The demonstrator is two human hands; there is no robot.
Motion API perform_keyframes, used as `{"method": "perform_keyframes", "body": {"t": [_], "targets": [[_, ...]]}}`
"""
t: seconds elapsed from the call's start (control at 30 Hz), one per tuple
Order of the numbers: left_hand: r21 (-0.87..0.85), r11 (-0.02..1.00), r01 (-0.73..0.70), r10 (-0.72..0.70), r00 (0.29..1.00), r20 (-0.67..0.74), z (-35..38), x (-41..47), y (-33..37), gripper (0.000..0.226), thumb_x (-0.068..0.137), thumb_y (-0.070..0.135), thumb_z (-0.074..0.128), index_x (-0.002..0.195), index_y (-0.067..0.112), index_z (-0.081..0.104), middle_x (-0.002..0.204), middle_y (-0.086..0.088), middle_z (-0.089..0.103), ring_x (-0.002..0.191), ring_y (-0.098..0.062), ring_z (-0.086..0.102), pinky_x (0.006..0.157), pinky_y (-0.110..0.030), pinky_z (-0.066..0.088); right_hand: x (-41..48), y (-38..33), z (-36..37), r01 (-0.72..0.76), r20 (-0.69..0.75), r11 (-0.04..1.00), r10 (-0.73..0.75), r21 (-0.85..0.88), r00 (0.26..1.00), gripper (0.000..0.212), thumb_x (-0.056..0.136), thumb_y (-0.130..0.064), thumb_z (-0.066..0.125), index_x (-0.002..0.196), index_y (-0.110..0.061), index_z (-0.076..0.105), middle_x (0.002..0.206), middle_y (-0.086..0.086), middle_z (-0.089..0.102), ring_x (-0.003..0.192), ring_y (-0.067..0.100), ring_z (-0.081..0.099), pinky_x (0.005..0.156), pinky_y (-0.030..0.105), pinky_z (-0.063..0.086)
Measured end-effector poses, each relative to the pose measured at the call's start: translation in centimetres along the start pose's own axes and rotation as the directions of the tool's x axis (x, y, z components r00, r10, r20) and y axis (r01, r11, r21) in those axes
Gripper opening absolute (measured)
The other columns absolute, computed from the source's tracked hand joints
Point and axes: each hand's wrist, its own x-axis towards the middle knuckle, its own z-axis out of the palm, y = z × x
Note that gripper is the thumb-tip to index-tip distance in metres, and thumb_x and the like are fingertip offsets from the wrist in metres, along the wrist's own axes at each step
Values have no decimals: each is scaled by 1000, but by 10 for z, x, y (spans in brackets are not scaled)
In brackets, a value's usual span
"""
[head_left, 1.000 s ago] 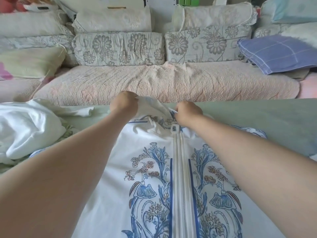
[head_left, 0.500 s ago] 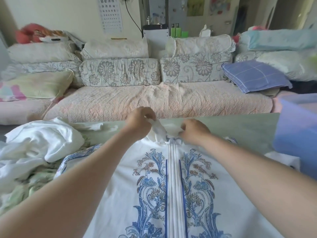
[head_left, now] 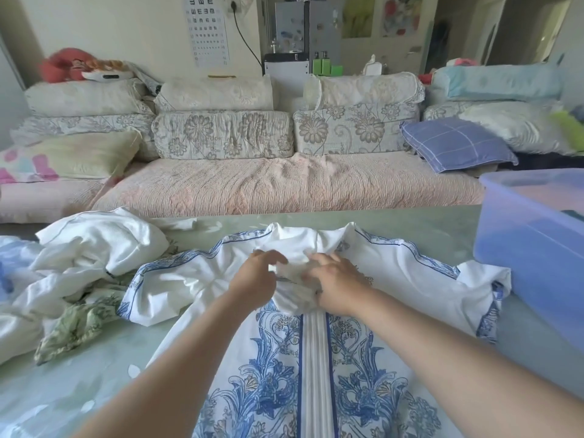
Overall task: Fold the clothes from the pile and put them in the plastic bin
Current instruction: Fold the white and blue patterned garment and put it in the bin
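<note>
our left hand [head_left: 254, 278] and right hand [head_left: 339, 281], fingers curled, pinch the blue-patterned garment [head_left: 313, 358] at its bunched neck; pile [head_left: 94, 248] at nine o'clock, plastic bin [head_left: 531, 257] at three o'clock.

Sofa [head_left: 284, 184], blue checked pillow [head_left: 455, 143]

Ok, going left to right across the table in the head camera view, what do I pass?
Pile of unfolded clothes → left hand → right hand, both at the collar of the floral zip-front garment → blue plastic bin.
</note>
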Motion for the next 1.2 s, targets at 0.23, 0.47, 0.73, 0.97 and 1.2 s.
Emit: {"method": "perform_keyframes", "body": {"t": [0.23, 0.47, 0.73, 0.97, 1.2], "targets": [[397, 911, -107, 33, 982, 188, 4, 17, -16, 33, 99, 39, 45, 129, 36, 60, 125, -1, 63, 112, -22, 59, 87, -31, 48, 15, 13, 0, 60, -197, 998, -66, -34, 978, 23, 88, -12, 58, 95, -26, 74, 122, -3, 54, 117, 19, 45, 101, 35, 39], [458, 883, -103, 55, 992, 118, 3, 33, -19, 18, 87, 46, 63, 99, 36, 73, 97, 8, 72, 100, -17, 64, 82, -28, 42, 33, 26, 9, 87, 39, 994, -90, 65, 995, 47, 89, -8, 55, 131, -28, 64, 143, -7, 53, 133, 16, 44, 112, 35, 35], [-209, 970, -124, 86, 979, -183, -12, 30, 3, 11, 90, 16, 58, 84, 26, 58, 87, 5, 67, 84, -16, 62, 67, -27, 39, 34, 23, -5, 4, -344, 956, 101, 292, 934, 12, 76, -11, 73, 74, -18, 64, 84, -3, 66, 81, 17, 61, 67, 25, 46], [-354, 925, 136, -4, 936, 351, -14, 11, 18, 31, 91, 19, 59, 116, 23, 43, 105, -12, 63, 70, -28, 62, 54, -29, 49, 11, 21, -34, -28, -155, 904, 103, 427, 983, 34, 77, 3, 58, 99, -23, 60, 82, -3, 56, 71, 13, 51, 57, 16, 37], [267, 950, -161, 56, 930, 363, 7, 9, 14, 23, 76, 25, 68, 99, 28, 68, 89, 4, 66, 82, -19, 64, 68, -29, 54, 3, 22, -24, -13, -4, 998, 13, -55, 1000, 26, 81, -5, 59, 96, -23, 71, 91, -9, 50, 88, 19, 55, 67, 25, 36]]}}
